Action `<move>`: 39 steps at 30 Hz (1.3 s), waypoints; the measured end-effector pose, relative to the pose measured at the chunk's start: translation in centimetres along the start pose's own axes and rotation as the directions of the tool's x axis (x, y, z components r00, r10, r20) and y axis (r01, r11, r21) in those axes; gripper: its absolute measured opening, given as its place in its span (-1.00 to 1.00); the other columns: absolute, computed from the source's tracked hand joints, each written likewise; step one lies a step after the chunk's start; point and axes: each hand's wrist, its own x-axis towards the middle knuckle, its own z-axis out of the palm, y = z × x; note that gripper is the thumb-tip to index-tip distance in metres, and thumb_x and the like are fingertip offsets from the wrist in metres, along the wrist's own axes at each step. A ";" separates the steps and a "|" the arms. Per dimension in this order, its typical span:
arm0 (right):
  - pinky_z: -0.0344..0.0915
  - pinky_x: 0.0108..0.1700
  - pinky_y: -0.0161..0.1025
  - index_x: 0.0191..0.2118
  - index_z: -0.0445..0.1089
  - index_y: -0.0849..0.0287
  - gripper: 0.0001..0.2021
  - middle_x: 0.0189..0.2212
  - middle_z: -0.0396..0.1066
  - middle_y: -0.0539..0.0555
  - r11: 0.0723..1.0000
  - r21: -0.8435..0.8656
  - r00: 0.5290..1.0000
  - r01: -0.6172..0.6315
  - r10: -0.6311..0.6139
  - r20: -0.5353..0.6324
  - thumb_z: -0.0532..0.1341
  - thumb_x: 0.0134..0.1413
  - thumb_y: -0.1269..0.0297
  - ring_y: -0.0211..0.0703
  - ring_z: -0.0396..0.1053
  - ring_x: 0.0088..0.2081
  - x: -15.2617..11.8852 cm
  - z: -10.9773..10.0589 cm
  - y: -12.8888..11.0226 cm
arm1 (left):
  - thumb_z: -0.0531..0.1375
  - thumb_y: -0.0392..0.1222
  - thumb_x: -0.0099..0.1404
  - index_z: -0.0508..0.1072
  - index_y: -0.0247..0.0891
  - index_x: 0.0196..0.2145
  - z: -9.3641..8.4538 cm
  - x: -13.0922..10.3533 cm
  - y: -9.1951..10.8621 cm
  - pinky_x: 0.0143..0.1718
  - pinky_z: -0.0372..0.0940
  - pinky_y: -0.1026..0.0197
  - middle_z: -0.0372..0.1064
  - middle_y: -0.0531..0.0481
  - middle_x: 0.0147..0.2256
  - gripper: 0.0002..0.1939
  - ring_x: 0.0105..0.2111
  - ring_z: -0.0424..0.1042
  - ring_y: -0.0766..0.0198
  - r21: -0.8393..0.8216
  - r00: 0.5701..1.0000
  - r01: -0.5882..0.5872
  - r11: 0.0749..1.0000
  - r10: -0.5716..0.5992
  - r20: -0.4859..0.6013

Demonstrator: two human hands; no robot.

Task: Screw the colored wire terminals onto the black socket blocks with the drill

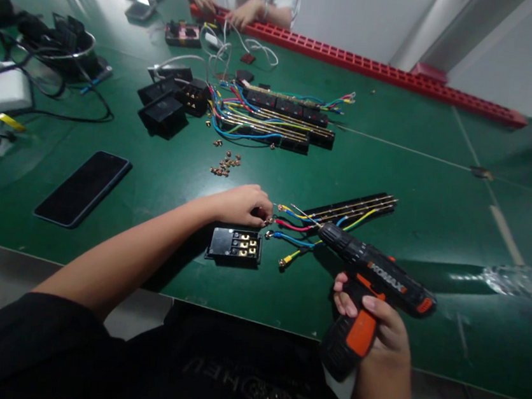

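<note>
My right hand grips an orange and black cordless drill, its long thin bit pointing left over the wires. My left hand is pinched at the end of the red wire, by a ring terminal; what exactly lies between the fingertips is hidden. The blue wire and the yellow-green wire end in terminals close by. These wires run from a black strip with brass bars. Just below my left hand sits a black terminal block with brass contacts.
Loose brass screws lie beyond my left hand. Farther back are more wired strips and black boxes. A phone rests at left. Across the table, another person's hands work by a red rail.
</note>
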 end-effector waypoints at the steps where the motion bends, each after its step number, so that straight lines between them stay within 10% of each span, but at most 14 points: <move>1: 0.35 -0.44 -0.34 -0.19 0.64 0.25 -0.59 -0.37 0.48 0.15 1.000 0.001 1.000 -0.001 0.001 0.005 0.46 -0.19 0.10 -0.40 0.26 -0.57 0.0 0.0 0.0 | 0.27 -0.20 0.27 0.61 -0.17 -0.28 0.1 0.1 0.0 -0.09 0.18 0.14 0.53 0.02 -0.32 -0.89 -0.25 0.38 0.22 -0.003 1.000 0.011 1.000 -0.011 -0.013; 16: 0.36 -0.42 -0.35 -0.16 0.62 0.23 -0.60 -0.32 0.46 0.13 0.997 0.060 0.995 0.056 -0.060 0.075 0.46 -0.16 0.14 -0.43 0.23 -0.55 0.4 -0.3 0.1 | 0.28 -0.12 0.29 0.63 -0.20 -0.20 0.3 -1.1 0.0 -0.16 0.26 0.20 0.60 -0.02 -0.24 -0.82 -0.23 0.50 0.24 -0.168 0.985 0.060 0.984 -0.086 -0.149; 23: 0.34 -0.42 -0.35 -0.15 0.59 0.21 -0.61 -0.29 0.43 0.11 0.992 0.081 0.993 0.101 -0.105 0.044 0.42 -0.16 0.16 -0.44 0.19 -0.53 0.5 -0.3 0.2 | 0.19 -0.02 0.42 0.58 -0.23 -0.27 0.0 -5.0 4.3 -0.18 0.25 0.16 0.53 -0.01 -0.33 -0.74 -0.29 0.46 0.23 -0.100 0.868 0.189 0.977 -0.214 -0.449; 29: 0.31 -0.45 -0.31 -0.19 0.58 0.20 -0.61 -0.31 0.42 0.10 0.995 0.035 0.995 0.098 -0.098 -0.007 0.39 -0.20 0.13 -0.42 0.13 -0.54 0.4 0.2 0.1 | 0.42 0.21 0.17 0.39 -0.15 0.17 2.6 -8.1 8.0 0.14 0.23 -0.16 0.42 -0.17 0.15 -0.28 0.14 0.32 -0.17 0.064 0.896 0.312 0.948 -0.271 -0.353; 33: 0.35 -0.43 -0.31 -0.18 0.57 0.22 -0.59 -0.30 0.44 0.09 0.995 0.044 0.996 0.087 -0.087 -0.001 0.42 -0.22 0.13 -0.41 0.16 -0.54 0.6 0.6 0.2 | 0.36 -0.02 0.27 0.36 -0.21 0.12 5.2 -8.6 7.7 0.10 0.29 -0.10 0.45 -0.19 0.06 -0.47 0.07 0.36 -0.09 -0.022 0.850 0.374 0.927 -0.352 -0.392; 39: 0.53 0.06 0.10 -0.15 0.56 0.08 -0.61 -0.23 0.54 0.05 0.985 0.157 0.997 0.070 -0.062 -0.055 0.45 -0.21 0.16 -0.03 0.54 -0.13 1.6 4.0 1.6 | 0.33 -0.06 0.28 0.32 -0.25 0.14 6.1 -8.3 7.0 0.09 0.32 -0.09 0.44 -0.22 0.04 -0.47 0.05 0.38 -0.07 -0.078 0.842 0.332 0.940 -0.333 -0.424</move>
